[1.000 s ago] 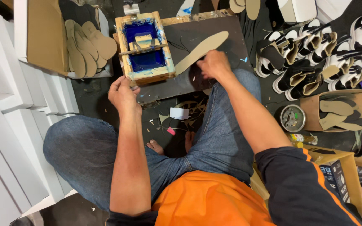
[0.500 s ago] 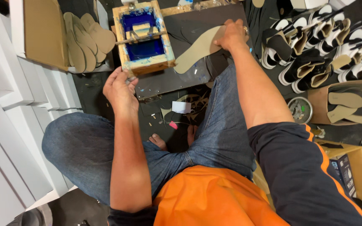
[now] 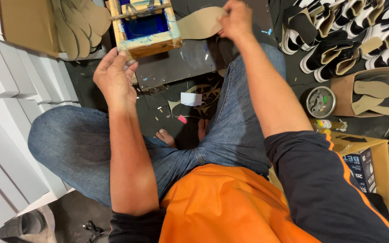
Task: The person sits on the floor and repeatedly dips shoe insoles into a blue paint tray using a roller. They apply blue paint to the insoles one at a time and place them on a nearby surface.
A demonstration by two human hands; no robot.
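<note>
The wooden frame (image 3: pixel 146 28) sits on the board (image 3: pixel 176 67), insoles (image 3: pixel 79 22) to its left, shoes (image 3: pixel 347 36) to its right.

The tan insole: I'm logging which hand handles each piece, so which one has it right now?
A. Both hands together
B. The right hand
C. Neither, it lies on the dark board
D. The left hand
B: the right hand pinches one end of the tan insole above the dark board, while the left hand sits apart by the corner of the wooden frame, empty.
</note>
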